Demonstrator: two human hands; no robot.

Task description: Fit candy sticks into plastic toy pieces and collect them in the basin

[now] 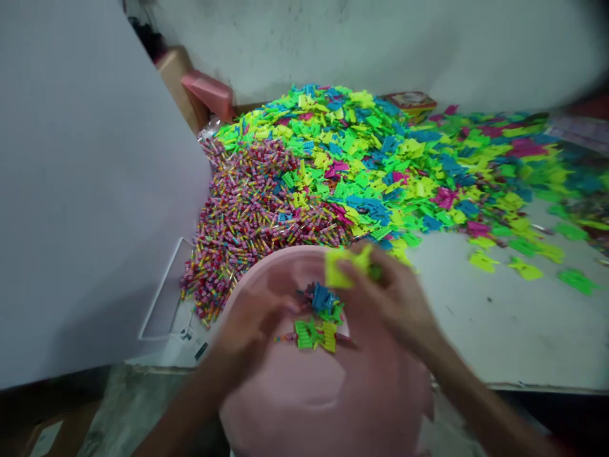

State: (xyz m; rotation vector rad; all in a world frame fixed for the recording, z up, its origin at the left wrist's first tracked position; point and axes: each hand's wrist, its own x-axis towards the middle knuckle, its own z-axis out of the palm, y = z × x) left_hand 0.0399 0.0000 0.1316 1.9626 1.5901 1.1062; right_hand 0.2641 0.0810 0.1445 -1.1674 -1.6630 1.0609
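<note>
My right hand (394, 292) pinches a flat yellow plastic piece (340, 269) above the rim of a pink tub (304, 387). A bit of green shows by its fingers. My left hand (252, 320) reaches over the tub's left side; its fingers are smeared by motion, and what they hold, if anything, is unclear. Inside the tub lie a green piece (307, 334) and a yellow piece (328, 336) side by side, with thin wrapped sticks poking out at both ends. Just behind them is a small cluster of blue and green pieces (323, 299).
A white table (476, 330) bears a heap of small wrapped sticks (257, 203) and a larger pile of green, yellow, blue and pink plastic pieces (361, 152). A pale panel (95, 190) stands at left. Near the wall are a pink object (209, 92) and a box (412, 101).
</note>
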